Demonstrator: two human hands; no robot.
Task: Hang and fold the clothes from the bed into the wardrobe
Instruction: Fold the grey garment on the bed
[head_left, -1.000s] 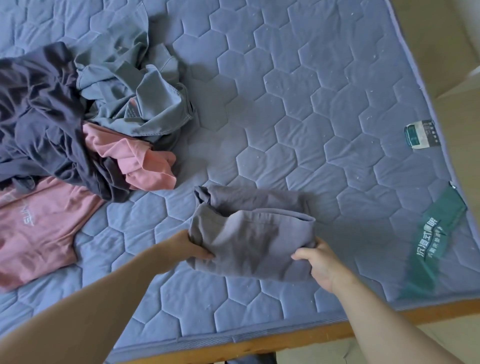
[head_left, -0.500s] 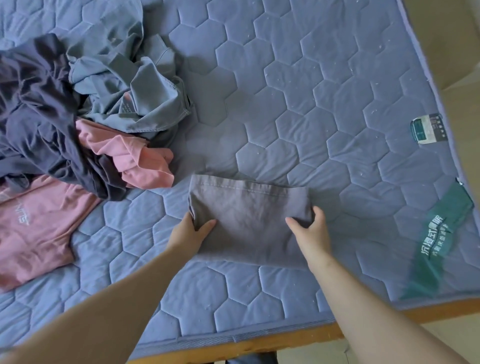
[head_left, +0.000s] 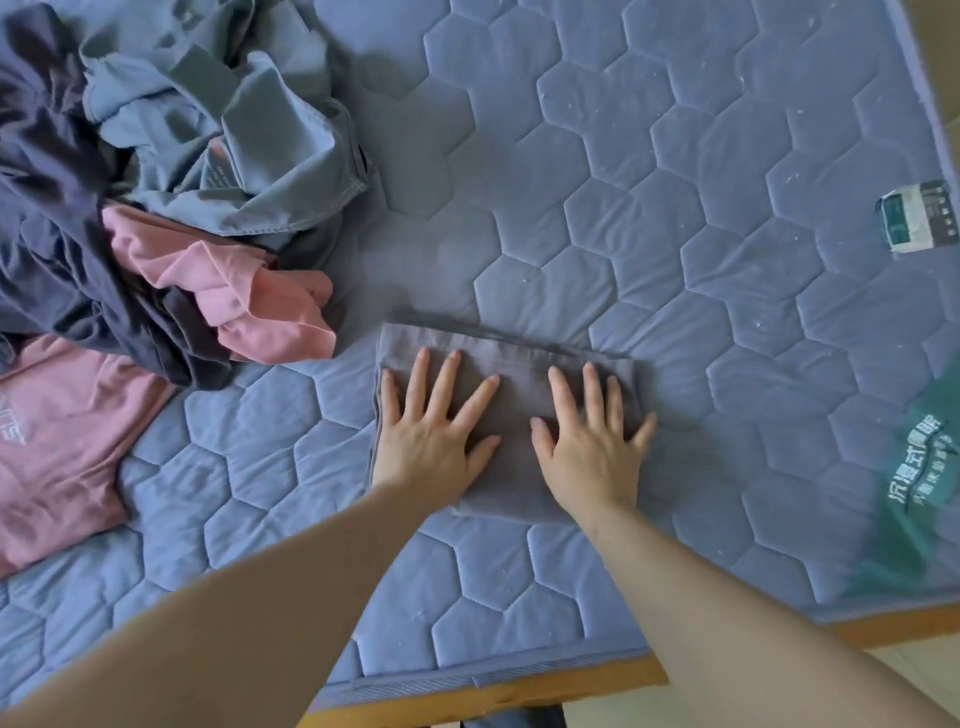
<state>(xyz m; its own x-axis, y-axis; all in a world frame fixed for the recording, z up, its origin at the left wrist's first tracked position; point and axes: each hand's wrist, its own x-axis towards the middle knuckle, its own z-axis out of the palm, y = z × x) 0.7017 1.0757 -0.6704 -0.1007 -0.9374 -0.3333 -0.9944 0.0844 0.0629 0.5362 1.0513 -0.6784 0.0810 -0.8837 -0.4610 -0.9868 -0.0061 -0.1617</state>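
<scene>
Change, head view: your hands have left the edges of the folded grey garment (head_left: 511, 400) and now lie flat on top of it.
Left hand (head_left: 434, 434): released, fingers spread and straight, pressing the garment's left half.
Right hand (head_left: 592, 444): released, fingers straight, pressing the right half.
Folded grey garment: on the bed (head_left: 675, 234), near its front edge, a neat rectangle.
Clothes pile (head_left: 171, 156): left of the garment and beyond it, blue-grey, dark navy and pink pieces tangled together.
Pink shirt (head_left: 57, 441): well left of the garment, spread flat.
Green label (head_left: 919, 483): right of the garment, at the bed's corner.
</scene>
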